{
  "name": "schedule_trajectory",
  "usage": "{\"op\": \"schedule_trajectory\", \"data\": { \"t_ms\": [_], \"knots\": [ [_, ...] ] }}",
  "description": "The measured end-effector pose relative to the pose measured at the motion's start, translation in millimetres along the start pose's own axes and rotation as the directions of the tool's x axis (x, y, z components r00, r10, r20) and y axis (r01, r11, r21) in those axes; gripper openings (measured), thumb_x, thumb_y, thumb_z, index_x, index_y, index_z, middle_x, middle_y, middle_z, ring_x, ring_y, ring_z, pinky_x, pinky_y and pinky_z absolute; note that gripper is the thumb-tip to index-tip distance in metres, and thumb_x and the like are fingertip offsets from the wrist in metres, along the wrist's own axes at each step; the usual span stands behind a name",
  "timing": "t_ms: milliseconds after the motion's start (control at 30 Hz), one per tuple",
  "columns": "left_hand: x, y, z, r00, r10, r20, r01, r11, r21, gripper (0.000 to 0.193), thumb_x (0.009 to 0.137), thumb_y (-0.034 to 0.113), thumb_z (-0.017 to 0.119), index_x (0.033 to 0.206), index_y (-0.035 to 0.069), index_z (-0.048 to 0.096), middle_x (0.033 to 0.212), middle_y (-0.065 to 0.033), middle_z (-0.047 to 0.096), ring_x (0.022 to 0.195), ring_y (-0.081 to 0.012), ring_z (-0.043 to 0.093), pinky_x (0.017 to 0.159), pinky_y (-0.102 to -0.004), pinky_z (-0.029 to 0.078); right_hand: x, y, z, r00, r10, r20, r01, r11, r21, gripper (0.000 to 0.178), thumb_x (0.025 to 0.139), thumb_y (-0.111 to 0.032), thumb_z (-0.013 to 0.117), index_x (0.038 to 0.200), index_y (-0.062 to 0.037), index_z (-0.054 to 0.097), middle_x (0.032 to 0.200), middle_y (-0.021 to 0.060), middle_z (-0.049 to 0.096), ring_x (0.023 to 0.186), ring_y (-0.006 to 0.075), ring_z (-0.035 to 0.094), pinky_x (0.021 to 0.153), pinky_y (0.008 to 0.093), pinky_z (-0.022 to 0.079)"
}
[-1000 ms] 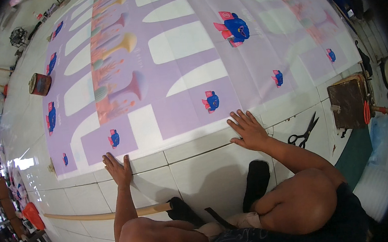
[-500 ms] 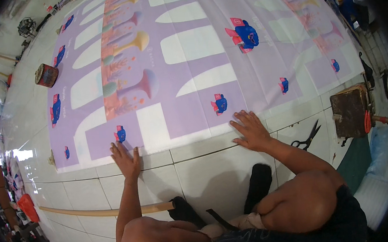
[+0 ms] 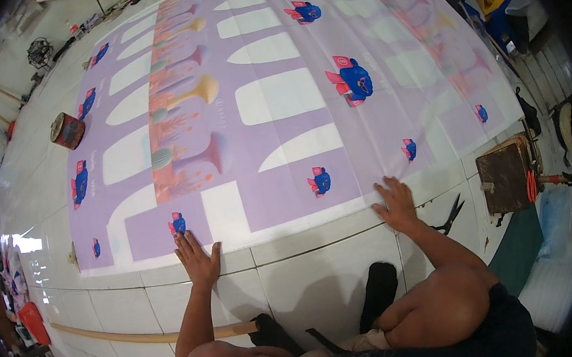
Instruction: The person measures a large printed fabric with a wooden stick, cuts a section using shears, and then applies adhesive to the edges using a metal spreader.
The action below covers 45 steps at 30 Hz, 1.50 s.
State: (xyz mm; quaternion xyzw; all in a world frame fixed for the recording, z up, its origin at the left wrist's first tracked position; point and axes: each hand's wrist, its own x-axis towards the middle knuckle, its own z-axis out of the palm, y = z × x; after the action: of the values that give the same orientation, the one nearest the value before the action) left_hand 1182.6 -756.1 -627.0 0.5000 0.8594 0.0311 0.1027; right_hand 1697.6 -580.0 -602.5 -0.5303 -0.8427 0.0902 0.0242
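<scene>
A large sheet of printed fabric (image 3: 281, 199) lies spread over the tiled floor, lilac and white with small blue figures and a coral-coloured band. Its right part looks like a paler layer with soft creases. My left hand (image 3: 198, 259) rests flat on the near edge, fingers spread just below a small blue figure. On the same edge farther right, my right hand (image 3: 396, 204) presses down with its fingers apart. Neither hand grips anything. Close to my right forearm, black scissors (image 3: 450, 215) lie on the tiles.
A round tin (image 3: 67, 131) stands at the fabric's left edge. A long tan tube (image 3: 150, 337) lies before my left foot. To the right are a worn brown box-like block (image 3: 505, 176) and a green sheet (image 3: 513, 243). A small fan (image 3: 40, 53) stands far left.
My right hand has shifted to the right along the fabric's near edge. My left hand stays by the same small figure, slightly lower. The whole view has tilted upward a little.
</scene>
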Motion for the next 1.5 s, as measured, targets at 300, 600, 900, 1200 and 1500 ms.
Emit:
{"op": "schedule_trajectory", "data": {
  "t_ms": [300,600,900,1200,1500],
  "knots": [
    [10,-18,-128,0.946,-0.214,-0.244,-0.193,0.235,-0.953,0.025,0.093,0.016,0.058,0.106,-0.005,0.061,0.093,-0.0079,0.056,0.091,-0.0188,0.059,0.085,-0.0325,0.049,-4,30,-6,0.91,0.246,-0.333,-0.203,0.966,0.159,0.037,0.091,-0.029,0.065,0.118,-0.005,0.062,0.131,0.019,0.052,0.119,0.0376,0.051,0.098,0.0497,0.04],
    [-92,62,-313,0.653,0.757,-0.019,0.085,-0.098,-0.992,0.024,0.095,0.01,0.05,0.113,-0.004,0.055,0.105,-0.0112,0.053,0.098,-0.0192,0.058,0.088,-0.0318,0.049,24,-9,-3,0.91,0.052,-0.411,0.061,0.965,0.255,0.022,0.086,-0.021,0.07,0.1,-0.004,0.068,0.112,0.013,0.058,0.099,0.0315,0.061,0.085,0.0397,0.05],
    [-160,114,-324,-0.018,0.646,0.763,0.877,0.376,-0.298,0.038,0.095,0.002,0.047,0.133,-0.003,0.042,0.126,-0.0166,0.052,0.114,-0.0216,0.056,0.098,-0.0321,0.047,31,-49,-12,0.954,0.012,-0.301,0.089,0.943,0.321,0.021,0.087,-0.025,0.067,0.099,-0.0079,0.067,0.11,0.0092,0.059,0.097,0.0295,0.062,0.083,0.041,0.051],
    [-161,110,-324,-0.038,0.659,0.751,0.693,0.558,-0.455,0.055,0.091,-0.008,0.051,0.144,-0.003,0.035,0.137,-0.018,0.052,0.122,-0.0209,0.055,0.104,-0.0293,0.046,11,-9,-10,0.957,0.11,-0.267,-0.032,0.959,0.281,0.019,0.088,-0.024,0.068,0.094,-0.0059,0.067,0.104,0.0096,0.06,0.093,0.0296,0.063,0.081,0.0416,0.051],
    [-162,115,-323,0.077,0.707,0.703,0.293,0.657,-0.694,0.052,0.086,-0.008,0.058,0.136,-0.006,0.045,0.133,-0.0162,0.056,0.119,-0.0196,0.056,0.103,-0.0259,0.046,11,-23,-16,0.964,0.062,-0.258,0.016,0.957,0.291,0.02,0.088,-0.024,0.068,0.093,-0.0051,0.067,0.103,0.0097,0.06,0.092,0.0299,0.063,0.079,0.0417,0.05]
  ]
}}
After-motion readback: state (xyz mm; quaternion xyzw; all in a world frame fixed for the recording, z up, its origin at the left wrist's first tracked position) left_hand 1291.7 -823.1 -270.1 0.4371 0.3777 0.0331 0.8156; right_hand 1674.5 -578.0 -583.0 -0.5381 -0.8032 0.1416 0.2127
